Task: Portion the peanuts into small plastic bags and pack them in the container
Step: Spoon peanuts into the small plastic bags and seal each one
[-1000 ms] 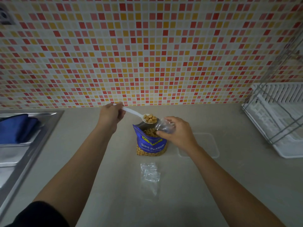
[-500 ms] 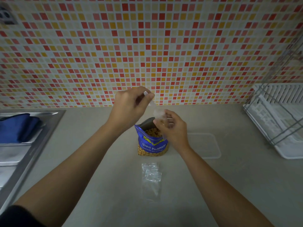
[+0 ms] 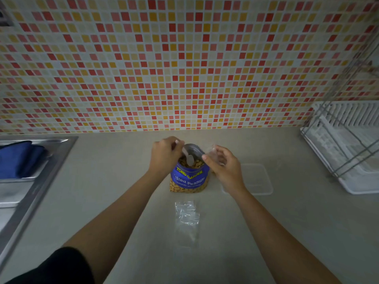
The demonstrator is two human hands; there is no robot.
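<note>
One spoon (image 3: 190,159) lowered, now among peanuts (image 3: 197,164)

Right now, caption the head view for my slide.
Left hand dips a white spoon into the open peanut bag while the right hand holds a small clear bag beside it.

one wide-angle view only, worn on the person's head, facing forward and down over the counter (image 3: 114,181) to the tiled wall (image 3: 184,58) at 12 o'clock. the forearms (image 3: 123,212) enter from 6 o'clock, and the left hand (image 3: 166,154) and right hand (image 3: 224,167) meet near centre, fairly near the lens. sink (image 3: 41,181) at 9 o'clock, dish rack (image 3: 348,144) at 3 o'clock.
</note>
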